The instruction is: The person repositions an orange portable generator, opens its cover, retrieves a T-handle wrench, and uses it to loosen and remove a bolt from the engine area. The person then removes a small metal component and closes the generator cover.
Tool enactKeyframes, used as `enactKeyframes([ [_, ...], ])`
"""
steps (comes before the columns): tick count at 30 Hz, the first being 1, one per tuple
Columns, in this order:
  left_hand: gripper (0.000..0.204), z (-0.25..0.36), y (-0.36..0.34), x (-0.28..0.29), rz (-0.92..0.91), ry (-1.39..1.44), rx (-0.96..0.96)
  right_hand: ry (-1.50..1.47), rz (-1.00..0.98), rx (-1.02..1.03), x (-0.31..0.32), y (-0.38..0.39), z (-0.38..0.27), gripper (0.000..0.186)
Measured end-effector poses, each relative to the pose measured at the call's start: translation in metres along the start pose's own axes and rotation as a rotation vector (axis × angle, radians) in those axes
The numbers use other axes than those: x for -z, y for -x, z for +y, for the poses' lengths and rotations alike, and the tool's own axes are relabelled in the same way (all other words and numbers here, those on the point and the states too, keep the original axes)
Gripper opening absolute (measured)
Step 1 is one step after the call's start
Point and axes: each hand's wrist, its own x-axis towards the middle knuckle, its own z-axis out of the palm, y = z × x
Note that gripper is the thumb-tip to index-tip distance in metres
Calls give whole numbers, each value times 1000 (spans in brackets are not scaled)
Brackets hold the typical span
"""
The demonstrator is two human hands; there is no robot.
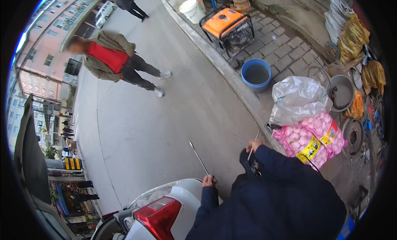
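My left hand (209, 181) grips a long, thin metal rod (198, 159) with a flattened tip, pointing up and away from me. To its right, my right hand (254, 145) is closed on another slim metal bar (257, 135). Just below my left hand is the rear of a white vehicle (185, 196) with a red tail light (157, 215). Right of my right hand lie pink mesh sacks of garlic (311, 140), with a clear plastic bag (298, 97) over their upper part.
A person (111, 58) in a red top stands on the road ahead; another (130, 6) is farther off, with more at left. On the paving at right are an orange generator (222, 21), a blue bucket (255, 74), a white bucket (190, 9), basins (341, 91) and sacks (353, 37) along the curb (226, 68).
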Motion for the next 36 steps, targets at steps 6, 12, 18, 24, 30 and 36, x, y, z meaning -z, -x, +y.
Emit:
enactKeyframes([
  [6, 29, 142, -185, -12, -167, -274, -67, -561, 133, -68, -77, -83, -98, 26],
  [12, 26, 285, -390, -57, -249, -490, 11, -686, 88, -132, -127, -270, -188, 27],
  [18, 23, 390, -524, -79, -367, -543, 17, -466, 712, -138, -155, -354, -263, 22],
  [24, 25, 438, -697, -98, -610, -632, 140, -610, 864, -118, -193, -395, -301, 20],
  [30, 26, 470, -878, -145, -884, -853, 202, -1016, 963, -152, -255, -441, -346, 18],
  [36, 28, 480, -991, -213, -1013, -1014, 205, -1242, 1061, -22, -268, -525, -367, 15],
])
